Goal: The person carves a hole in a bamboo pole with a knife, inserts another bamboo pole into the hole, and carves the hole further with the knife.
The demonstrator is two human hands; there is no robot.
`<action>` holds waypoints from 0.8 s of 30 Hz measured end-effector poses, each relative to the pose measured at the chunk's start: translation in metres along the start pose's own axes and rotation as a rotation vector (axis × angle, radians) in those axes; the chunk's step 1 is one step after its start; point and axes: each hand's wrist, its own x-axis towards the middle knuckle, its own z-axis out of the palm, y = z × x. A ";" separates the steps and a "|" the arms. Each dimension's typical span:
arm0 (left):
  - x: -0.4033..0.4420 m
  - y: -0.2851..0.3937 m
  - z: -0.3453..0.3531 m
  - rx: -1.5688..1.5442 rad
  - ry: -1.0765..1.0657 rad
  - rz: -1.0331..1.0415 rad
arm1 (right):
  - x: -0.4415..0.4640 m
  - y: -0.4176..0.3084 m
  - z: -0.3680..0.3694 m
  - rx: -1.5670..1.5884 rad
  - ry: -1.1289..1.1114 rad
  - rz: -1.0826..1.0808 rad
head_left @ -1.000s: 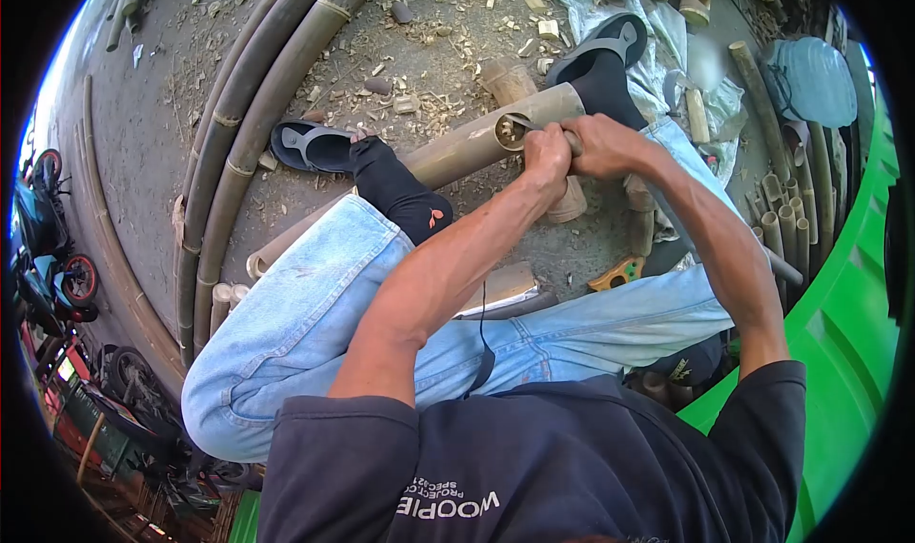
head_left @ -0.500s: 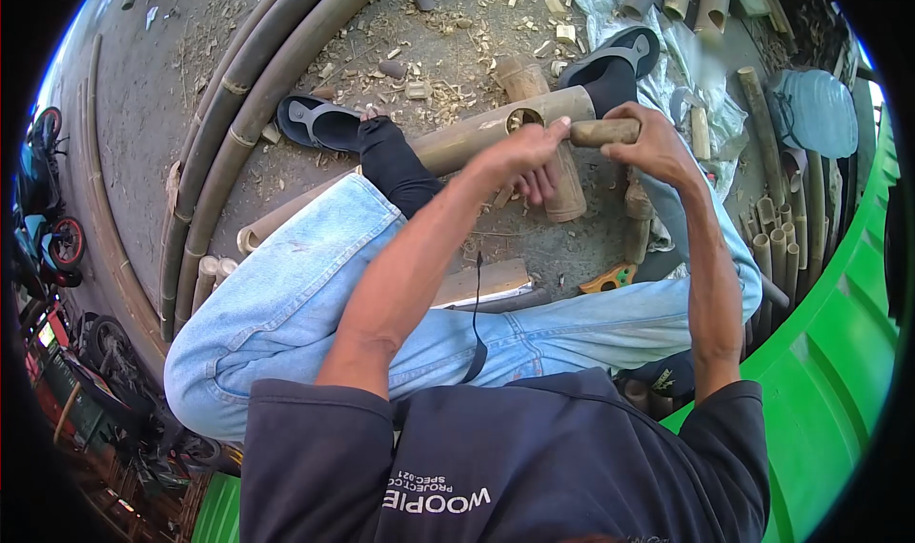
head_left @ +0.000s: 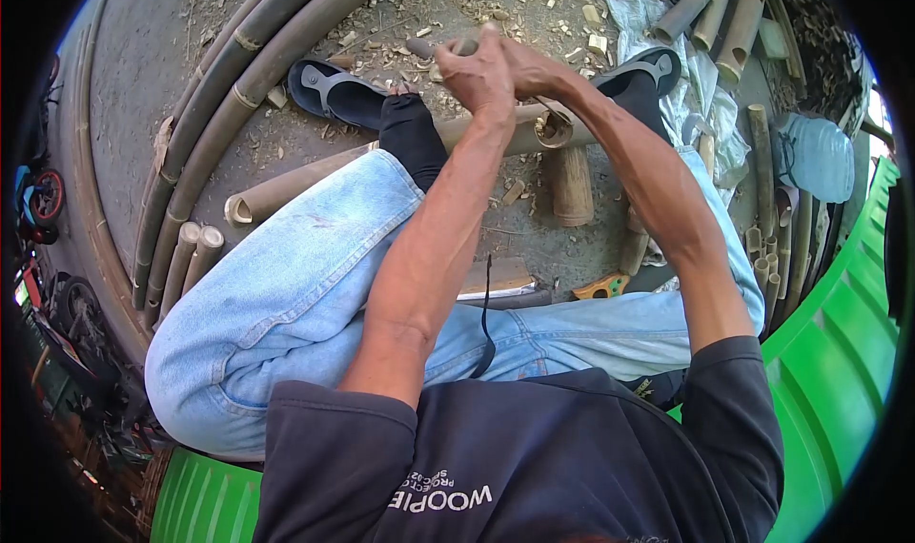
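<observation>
My left hand (head_left: 479, 78) and my right hand (head_left: 534, 69) meet beyond the long bamboo pole. Both are closed round a short, rounded wooden piece (head_left: 464, 47); only its end shows past my left hand, and the rest is hidden. My right fingers are mostly out of sight behind the left hand. Below my hands, the bamboo pole (head_left: 300, 183) lies slantwise between my feet, with a hole cut near its right end (head_left: 553, 128). Under that end is a short bamboo section (head_left: 572, 192).
Wood chips and offcuts litter the ground. Long bamboo poles (head_left: 253, 71) curve along the left, with more cut bamboo (head_left: 743, 28) at the upper right. A saw handle (head_left: 600, 286) lies by my leg. A clear plastic jug (head_left: 815, 157) stands at the right, beside a green corrugated sheet (head_left: 839, 324).
Both hands have moved up and to the left, away from the pole's hole, and come together. The wooden piece, gripped openly by the right hand before, is now mostly covered. The view has shifted slightly.
</observation>
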 end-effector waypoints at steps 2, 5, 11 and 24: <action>0.023 -0.023 0.000 -0.012 0.085 0.031 | 0.013 0.014 -0.005 -0.028 -0.060 0.080; 0.030 -0.022 0.020 -0.015 -0.065 0.174 | 0.002 -0.007 -0.022 -0.043 -0.020 0.193; 0.015 0.010 0.043 0.180 -0.484 0.285 | -0.041 -0.027 -0.040 0.096 0.283 0.326; -0.031 0.023 0.091 0.342 -1.005 0.414 | -0.114 -0.007 -0.029 0.229 0.872 0.103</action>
